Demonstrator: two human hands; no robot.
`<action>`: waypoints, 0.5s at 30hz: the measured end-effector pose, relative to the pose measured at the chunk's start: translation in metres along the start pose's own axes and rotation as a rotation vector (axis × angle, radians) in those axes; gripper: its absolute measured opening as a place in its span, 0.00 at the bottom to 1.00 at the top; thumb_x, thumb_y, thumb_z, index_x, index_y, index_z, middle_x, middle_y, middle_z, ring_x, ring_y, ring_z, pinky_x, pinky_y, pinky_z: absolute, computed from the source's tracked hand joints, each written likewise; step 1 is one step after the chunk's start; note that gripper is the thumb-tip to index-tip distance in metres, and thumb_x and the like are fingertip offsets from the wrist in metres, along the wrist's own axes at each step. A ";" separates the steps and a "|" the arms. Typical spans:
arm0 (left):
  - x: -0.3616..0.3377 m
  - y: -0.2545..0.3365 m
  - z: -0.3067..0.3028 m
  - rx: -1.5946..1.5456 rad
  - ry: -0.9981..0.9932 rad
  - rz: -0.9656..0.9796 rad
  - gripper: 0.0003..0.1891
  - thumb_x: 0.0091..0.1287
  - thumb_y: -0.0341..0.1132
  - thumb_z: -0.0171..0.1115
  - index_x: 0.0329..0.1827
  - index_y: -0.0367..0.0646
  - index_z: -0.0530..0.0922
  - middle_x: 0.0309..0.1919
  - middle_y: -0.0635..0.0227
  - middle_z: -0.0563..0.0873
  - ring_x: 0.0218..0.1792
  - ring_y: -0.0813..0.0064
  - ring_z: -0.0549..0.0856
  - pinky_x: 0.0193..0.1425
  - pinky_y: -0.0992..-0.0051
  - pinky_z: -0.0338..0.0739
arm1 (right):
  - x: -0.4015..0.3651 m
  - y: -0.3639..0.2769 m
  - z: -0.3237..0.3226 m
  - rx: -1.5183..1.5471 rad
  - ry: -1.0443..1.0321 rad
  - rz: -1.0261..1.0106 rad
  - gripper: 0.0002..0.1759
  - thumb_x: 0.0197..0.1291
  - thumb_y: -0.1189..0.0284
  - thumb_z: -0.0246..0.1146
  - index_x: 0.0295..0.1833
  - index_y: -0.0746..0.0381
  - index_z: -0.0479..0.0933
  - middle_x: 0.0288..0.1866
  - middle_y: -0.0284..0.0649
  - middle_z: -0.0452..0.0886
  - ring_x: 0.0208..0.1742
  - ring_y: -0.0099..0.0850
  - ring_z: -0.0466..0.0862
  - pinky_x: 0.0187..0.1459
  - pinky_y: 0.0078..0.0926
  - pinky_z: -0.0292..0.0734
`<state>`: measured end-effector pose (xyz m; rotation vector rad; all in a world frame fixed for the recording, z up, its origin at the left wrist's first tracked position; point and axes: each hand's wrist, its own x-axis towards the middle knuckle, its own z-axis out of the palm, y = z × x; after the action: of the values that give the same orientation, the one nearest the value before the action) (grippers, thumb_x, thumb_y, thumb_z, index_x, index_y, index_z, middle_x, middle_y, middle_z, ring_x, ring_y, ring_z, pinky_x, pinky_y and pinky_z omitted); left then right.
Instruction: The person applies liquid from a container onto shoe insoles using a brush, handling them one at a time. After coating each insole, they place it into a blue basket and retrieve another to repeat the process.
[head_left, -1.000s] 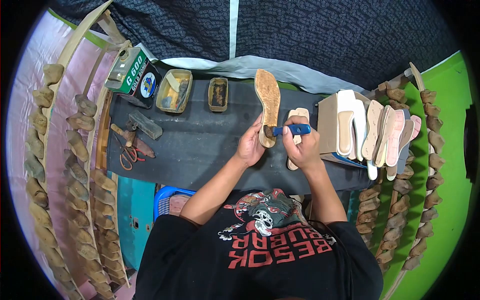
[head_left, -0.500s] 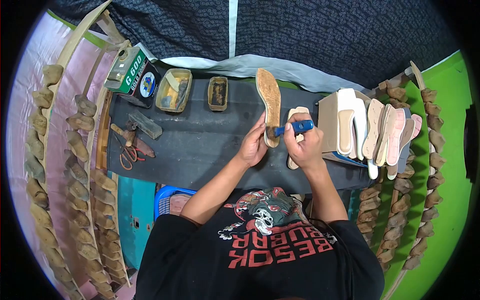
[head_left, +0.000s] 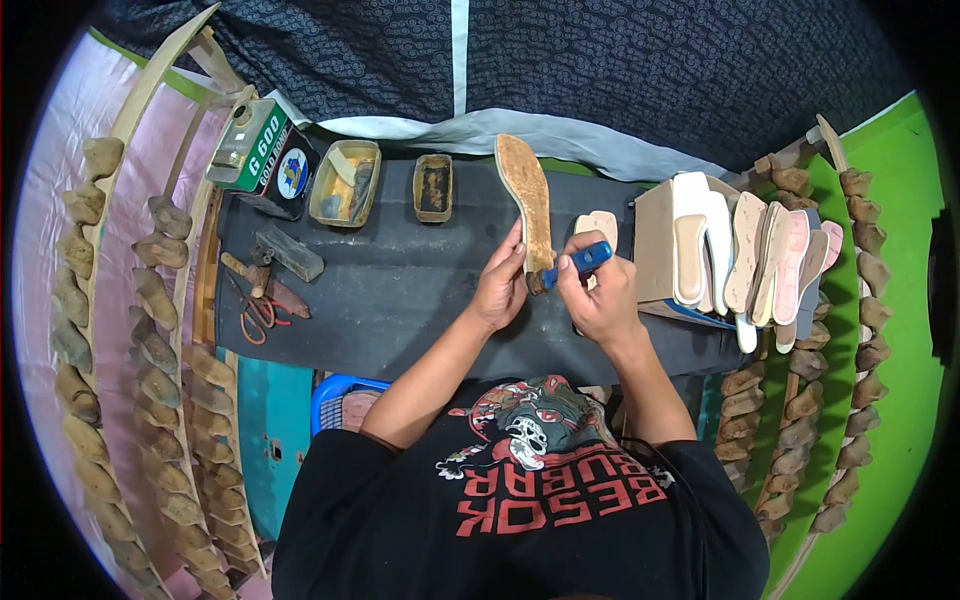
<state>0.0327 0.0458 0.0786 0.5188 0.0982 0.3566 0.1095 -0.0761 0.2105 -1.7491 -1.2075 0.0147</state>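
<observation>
My left hand (head_left: 502, 287) grips a brown insole (head_left: 523, 190) with a pale edge by its side, holding it up over the dark table with the wide end pointing away from me. In my right hand (head_left: 603, 299) is a blue-handled brush (head_left: 584, 262). Its dark bristles touch the insole's near, narrower end. Pale insoles (head_left: 597, 232) lie on the table behind my right hand, which partly covers them.
A cardboard box (head_left: 655, 240) on the right bears several insoles (head_left: 746, 245). At the left stand a glue can (head_left: 265, 160) and two open containers (head_left: 345, 205) (head_left: 433, 190). Pliers (head_left: 258, 318), a hammer (head_left: 257, 275) and a grey block (head_left: 290, 254) lie below them. Racks of shoe lasts (head_left: 155, 295) flank the table.
The insole has tilted, its far end swinging left. My right hand has moved the brush slightly left and down, to the very near end of the insole.
</observation>
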 end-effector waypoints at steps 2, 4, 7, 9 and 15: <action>-0.003 0.002 -0.001 0.001 -0.009 -0.011 0.33 0.85 0.36 0.48 0.89 0.44 0.48 0.79 0.66 0.70 0.76 0.71 0.72 0.81 0.65 0.66 | -0.001 0.006 0.001 0.011 0.022 0.006 0.05 0.67 0.77 0.65 0.44 0.66 0.76 0.25 0.39 0.81 0.21 0.27 0.82 0.25 0.28 0.76; -0.004 0.002 -0.001 -0.003 -0.021 -0.016 0.33 0.85 0.36 0.48 0.89 0.44 0.48 0.79 0.65 0.70 0.76 0.71 0.73 0.81 0.65 0.66 | 0.002 0.009 0.003 0.003 0.061 0.003 0.05 0.67 0.77 0.65 0.44 0.66 0.76 0.24 0.39 0.81 0.21 0.27 0.82 0.25 0.29 0.75; -0.002 0.001 0.000 -0.014 -0.044 -0.010 0.34 0.85 0.37 0.50 0.89 0.44 0.48 0.78 0.65 0.70 0.76 0.71 0.73 0.81 0.64 0.67 | 0.008 0.009 0.004 -0.026 0.111 -0.016 0.05 0.66 0.77 0.65 0.44 0.66 0.76 0.24 0.39 0.81 0.21 0.27 0.82 0.25 0.29 0.75; -0.001 0.001 0.001 -0.025 -0.050 -0.002 0.35 0.84 0.38 0.51 0.89 0.44 0.47 0.79 0.65 0.70 0.76 0.71 0.73 0.81 0.64 0.67 | 0.010 0.009 0.003 -0.031 0.095 -0.020 0.05 0.66 0.77 0.65 0.44 0.66 0.77 0.25 0.39 0.81 0.21 0.27 0.82 0.25 0.28 0.75; 0.003 0.013 -0.001 -0.079 -0.036 0.037 0.35 0.83 0.40 0.54 0.87 0.43 0.50 0.72 0.64 0.76 0.69 0.67 0.80 0.76 0.63 0.75 | 0.004 0.004 0.000 0.014 0.032 -0.012 0.05 0.65 0.77 0.66 0.43 0.65 0.77 0.24 0.39 0.80 0.21 0.27 0.81 0.25 0.29 0.75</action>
<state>0.0309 0.0583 0.0842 0.4490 0.0394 0.3855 0.1143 -0.0732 0.2097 -1.7235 -1.1917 -0.0120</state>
